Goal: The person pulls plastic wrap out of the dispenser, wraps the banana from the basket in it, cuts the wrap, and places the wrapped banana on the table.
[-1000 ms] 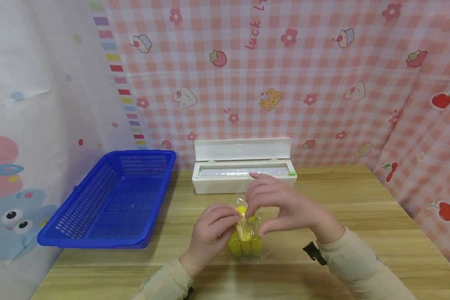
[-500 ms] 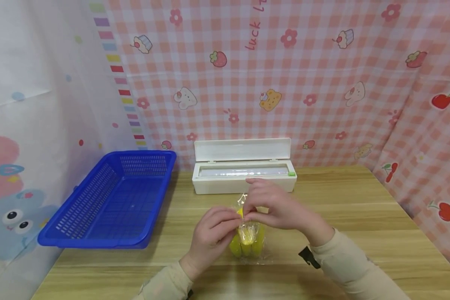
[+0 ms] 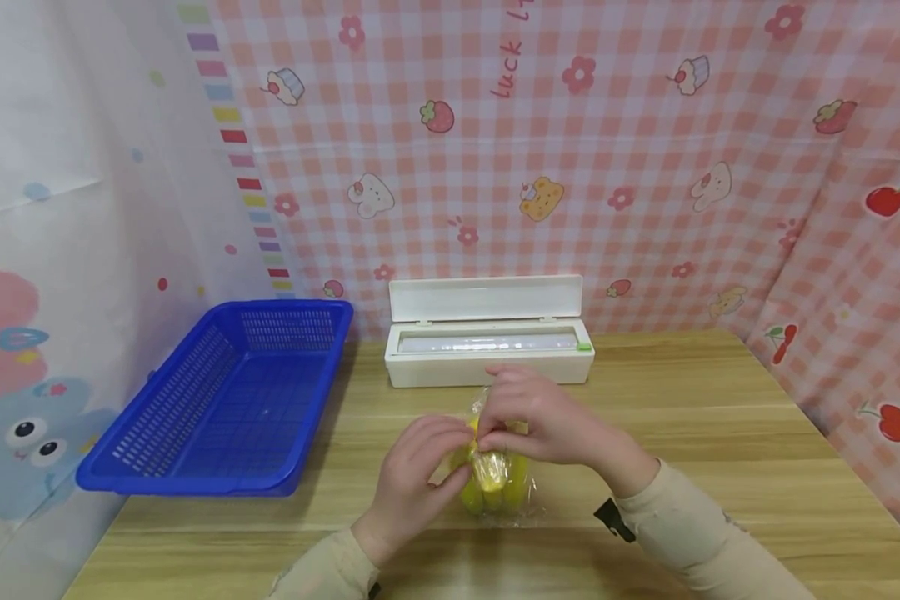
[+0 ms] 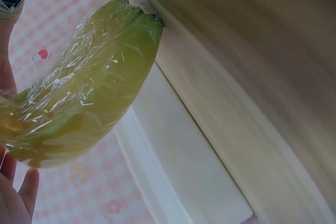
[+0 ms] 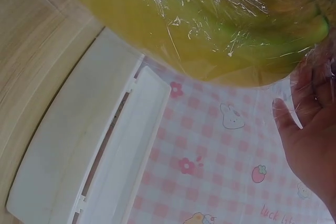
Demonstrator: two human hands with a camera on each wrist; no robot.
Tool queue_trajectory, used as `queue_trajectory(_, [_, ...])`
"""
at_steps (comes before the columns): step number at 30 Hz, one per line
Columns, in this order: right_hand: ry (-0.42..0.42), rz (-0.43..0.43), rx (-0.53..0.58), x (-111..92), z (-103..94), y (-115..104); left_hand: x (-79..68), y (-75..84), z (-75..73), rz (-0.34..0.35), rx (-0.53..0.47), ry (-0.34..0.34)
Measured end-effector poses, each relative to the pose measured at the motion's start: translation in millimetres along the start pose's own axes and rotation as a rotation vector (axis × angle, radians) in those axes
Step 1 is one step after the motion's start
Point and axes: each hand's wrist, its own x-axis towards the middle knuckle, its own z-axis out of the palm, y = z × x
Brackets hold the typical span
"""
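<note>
A bunch of bananas in clear plastic wrap lies on the table in front of me, stem end pointing away. My right hand pinches the wrap near the stems between thumb and fingers. My left hand reaches in from the left, its fingers touching the wrapped stem end and its thumb apart from them. Both wrist views show the film stretched and creased over the bananas. The fingers partly hide the stem end in the head view.
Behind the bananas stands a white cling film box with its lid raised and a roll inside. A blue plastic basket is at the left of the wooden table. Patterned cloth hangs behind and at both sides.
My right hand has come down to the stem end and left, its thumb and fingers closing on the wrap. My left thumb has parted from its fingers. Basket and box have not moved.
</note>
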Motion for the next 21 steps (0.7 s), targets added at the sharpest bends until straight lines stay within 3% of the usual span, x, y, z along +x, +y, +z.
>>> queue_trajectory(5, [-0.006, 0.002, -0.015, 1.7, -0.3, -1.3, 1.8, 3.5, -5.8, 0.039, 0.043, -0.004])
queue_trajectory(14, [-0.022, 0.038, -0.028, 2.6, 0.6, -0.5, 23.7, 11.4, -5.3, 0.313, 0.103, 0.097])
queue_trajectory(21, [-0.022, 0.055, -0.035, 3.7, 1.5, -1.2, 26.0, 12.0, -1.3, 0.361, 0.166, 0.133])
